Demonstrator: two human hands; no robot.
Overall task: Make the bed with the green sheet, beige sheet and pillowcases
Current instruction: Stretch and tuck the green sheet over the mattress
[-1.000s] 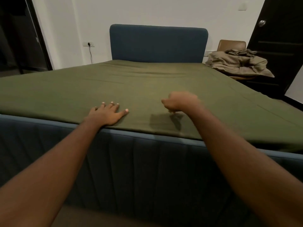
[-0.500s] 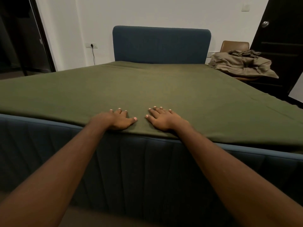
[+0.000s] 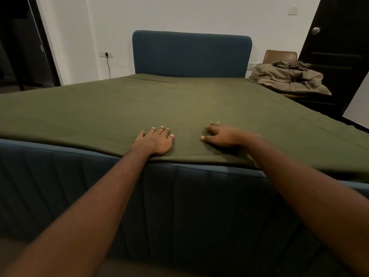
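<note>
Pressing the open left hand (image 3: pixel 154 141) flat on the green sheet (image 3: pixel 179 100) spread over the bed (image 3: pixel 179 196), sliding the open right hand (image 3: pixel 223 136) rightward from beside it, apparently finishing smoothing before fetching the beige sheet (image 3: pixel 287 78) heaped on the chair (image 3: pixel 279 54).

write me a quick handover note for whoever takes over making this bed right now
Left hand: open, flat on the green sheet at the foot edge.
Right hand: open, fingers spread on the same sheet, blurred.
Green sheet: spread flat up to the blue headboard.
Beige bedding: heaped on the brown chair right of the headboard; pillowcases cannot be told apart in it.
Done: green sheet laid.
Left: beige sheet, pillowcases.
</note>
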